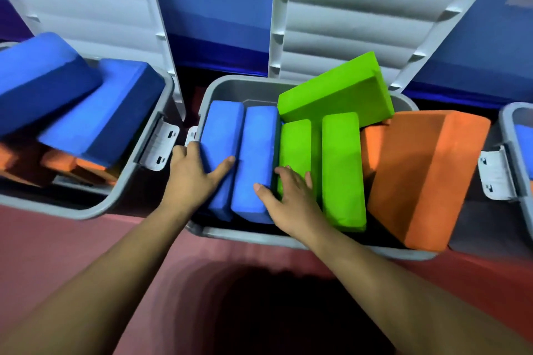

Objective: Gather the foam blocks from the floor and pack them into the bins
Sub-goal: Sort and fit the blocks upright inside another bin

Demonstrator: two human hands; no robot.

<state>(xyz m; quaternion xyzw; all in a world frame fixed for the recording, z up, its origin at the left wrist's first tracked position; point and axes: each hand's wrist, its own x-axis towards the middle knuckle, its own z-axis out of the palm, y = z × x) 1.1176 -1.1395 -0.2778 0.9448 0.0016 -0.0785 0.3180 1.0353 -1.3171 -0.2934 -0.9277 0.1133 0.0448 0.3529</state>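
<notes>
Your left hand (193,176) grasps the left blue block (222,130), thumb across its top and fingers round its 9 o'clock side. Your right hand (291,199) lies released, thumb touching the second blue block (256,147) and fingers flat on the green block (297,141) beside it. Both blues stand on edge at the 9 o'clock end of the middle bin (248,235). I'd press them down evenly and snug together; the matte, round-cornered foam should squeeze. At 3 o'clock the orange block (427,176) leans over the hard grey plastic rim, and at 12 o'clock a green slab (340,89) sits tilted.
</notes>
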